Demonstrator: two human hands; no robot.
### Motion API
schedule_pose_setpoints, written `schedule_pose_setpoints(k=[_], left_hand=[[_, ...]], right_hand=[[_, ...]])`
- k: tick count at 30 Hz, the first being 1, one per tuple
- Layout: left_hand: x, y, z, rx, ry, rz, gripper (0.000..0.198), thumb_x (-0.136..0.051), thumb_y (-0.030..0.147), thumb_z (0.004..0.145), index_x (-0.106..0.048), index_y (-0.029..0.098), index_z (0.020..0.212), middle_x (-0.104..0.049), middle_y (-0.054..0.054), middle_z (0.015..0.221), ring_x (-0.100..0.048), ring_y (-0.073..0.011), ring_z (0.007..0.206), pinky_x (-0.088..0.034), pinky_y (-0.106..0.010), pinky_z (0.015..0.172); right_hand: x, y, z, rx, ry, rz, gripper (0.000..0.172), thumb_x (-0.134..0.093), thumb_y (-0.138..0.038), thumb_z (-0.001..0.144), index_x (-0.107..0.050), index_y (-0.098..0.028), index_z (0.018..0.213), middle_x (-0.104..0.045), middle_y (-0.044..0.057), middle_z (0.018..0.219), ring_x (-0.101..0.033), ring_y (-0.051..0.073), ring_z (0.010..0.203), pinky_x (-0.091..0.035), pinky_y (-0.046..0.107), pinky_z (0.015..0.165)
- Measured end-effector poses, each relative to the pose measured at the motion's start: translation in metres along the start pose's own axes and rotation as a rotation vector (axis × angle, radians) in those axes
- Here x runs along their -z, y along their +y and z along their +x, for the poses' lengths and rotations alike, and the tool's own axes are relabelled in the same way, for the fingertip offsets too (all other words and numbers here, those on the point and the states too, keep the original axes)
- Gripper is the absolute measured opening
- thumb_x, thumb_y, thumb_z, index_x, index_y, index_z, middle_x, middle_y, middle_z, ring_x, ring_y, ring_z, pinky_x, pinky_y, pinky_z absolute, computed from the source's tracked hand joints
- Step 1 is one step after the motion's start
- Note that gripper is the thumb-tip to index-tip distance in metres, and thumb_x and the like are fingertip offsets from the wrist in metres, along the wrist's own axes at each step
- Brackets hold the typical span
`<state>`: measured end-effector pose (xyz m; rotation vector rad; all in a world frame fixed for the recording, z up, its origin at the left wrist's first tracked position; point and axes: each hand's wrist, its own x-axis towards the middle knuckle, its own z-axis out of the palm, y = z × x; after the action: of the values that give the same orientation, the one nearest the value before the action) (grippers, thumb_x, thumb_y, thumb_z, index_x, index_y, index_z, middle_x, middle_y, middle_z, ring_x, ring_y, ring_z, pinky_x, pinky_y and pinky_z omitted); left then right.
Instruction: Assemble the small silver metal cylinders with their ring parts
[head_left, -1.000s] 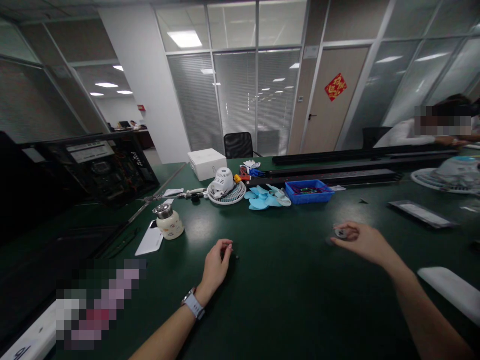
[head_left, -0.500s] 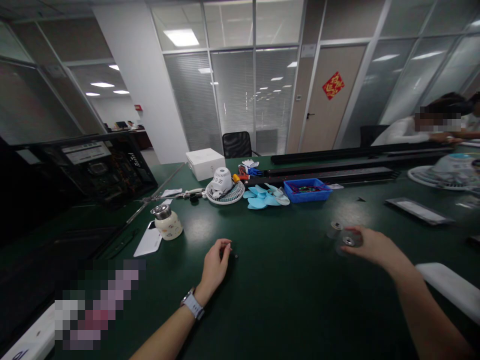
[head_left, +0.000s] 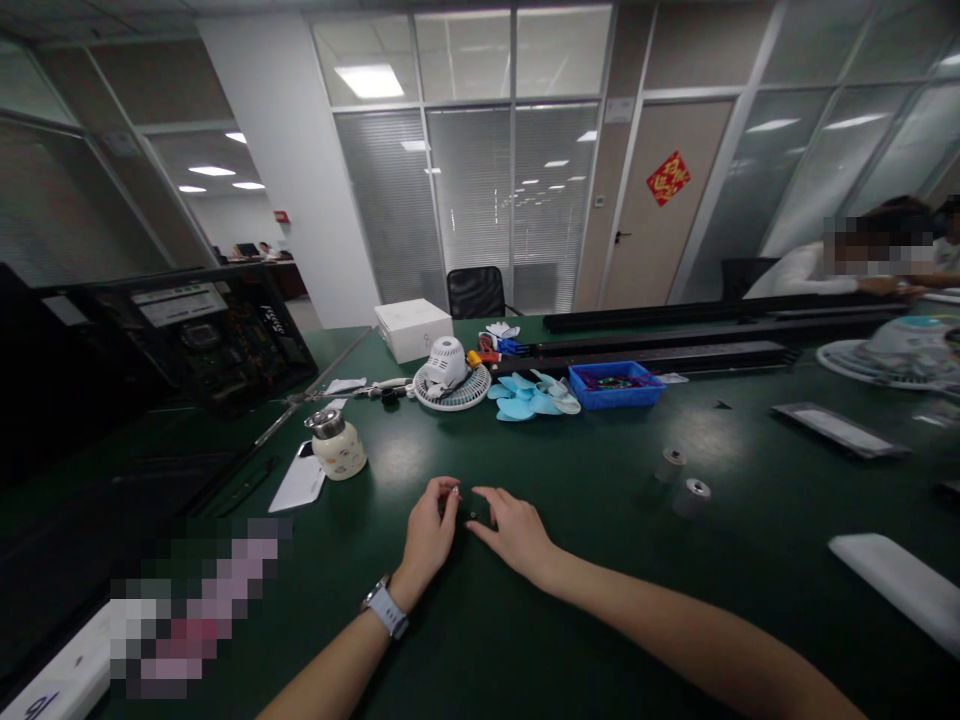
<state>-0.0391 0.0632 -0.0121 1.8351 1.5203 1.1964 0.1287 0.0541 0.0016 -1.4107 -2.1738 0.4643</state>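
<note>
My left hand [head_left: 431, 520], with a watch on its wrist, is closed at the middle of the green table. Its curled fingers hide most of a dark object, which I cannot make out. A tiny shiny tip [head_left: 473, 514] shows just right of those fingers. Around that tip my right hand [head_left: 514, 530] holds its thumb and index finger apart, gripping nothing that I can see. To the right, two small metal cylinders stand upright on the table: one cylinder [head_left: 671, 464] behind, the other cylinder [head_left: 693, 496] in front.
Light-blue fan blades [head_left: 525, 397], a blue tray [head_left: 616, 394] of small parts and a white fan housing [head_left: 448, 375] lie beyond my hands. A cream flask [head_left: 341, 452] and a white phone [head_left: 296, 485] are at left. A person [head_left: 806, 270] sits far right.
My right hand has let go of the front metal cylinder and moved left, next to my left hand. The cylinder stays standing on the table. My left hand has barely moved.
</note>
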Motion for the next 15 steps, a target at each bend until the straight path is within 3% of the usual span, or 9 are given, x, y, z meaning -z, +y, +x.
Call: schedule_pose_setpoints(k=[4,7,11,15], left_hand=[[0.0,0.0,-0.001,0.003,0.002,0.003,0.026,-0.043,0.037,0.091,-0.055,0.019,0.105,-0.068,-0.006,0.09,-0.066,-0.0202,0.081,-0.049,-0.033,0.073],[0.0,-0.001,-0.001,0.009,-0.001,0.013,0.026,-0.043,0.038,0.091,-0.055,0.019,0.105,-0.068,-0.006,0.089,-0.066,-0.0201,0.081,-0.049,-0.033,0.073],[0.001,0.0,-0.001,0.026,-0.015,0.033,0.028,-0.043,0.04,0.092,-0.055,0.019,0.106,-0.068,-0.006,0.091,-0.065,-0.0203,0.079,-0.049,-0.033,0.072],[0.001,-0.001,0.0,0.024,-0.015,0.051,0.029,-0.043,0.041,0.091,-0.055,0.019,0.106,-0.069,-0.006,0.091,-0.065,-0.0204,0.079,-0.049,-0.033,0.071]], right_hand=[[-0.001,-0.002,0.005,0.002,-0.009,-0.031,0.022,-0.059,-0.037,0.087,-0.071,-0.027,0.102,-0.066,0.002,0.088,-0.062,0.016,0.072,-0.048,0.028,0.068],[0.022,0.005,-0.003,0.046,0.047,0.042,0.02,-0.059,-0.039,0.087,-0.073,-0.029,0.097,-0.066,0.0,0.083,-0.061,0.014,0.069,-0.047,0.026,0.065],[0.102,0.051,-0.038,0.175,0.253,-0.006,0.024,-0.056,-0.04,0.088,-0.071,-0.029,0.103,-0.067,0.002,0.086,-0.061,0.016,0.074,-0.047,0.028,0.067],[0.177,0.13,-0.081,0.043,0.534,-0.172,0.031,-0.056,-0.048,0.085,-0.073,-0.026,0.099,-0.07,0.004,0.091,-0.064,0.021,0.082,-0.049,0.034,0.075]])
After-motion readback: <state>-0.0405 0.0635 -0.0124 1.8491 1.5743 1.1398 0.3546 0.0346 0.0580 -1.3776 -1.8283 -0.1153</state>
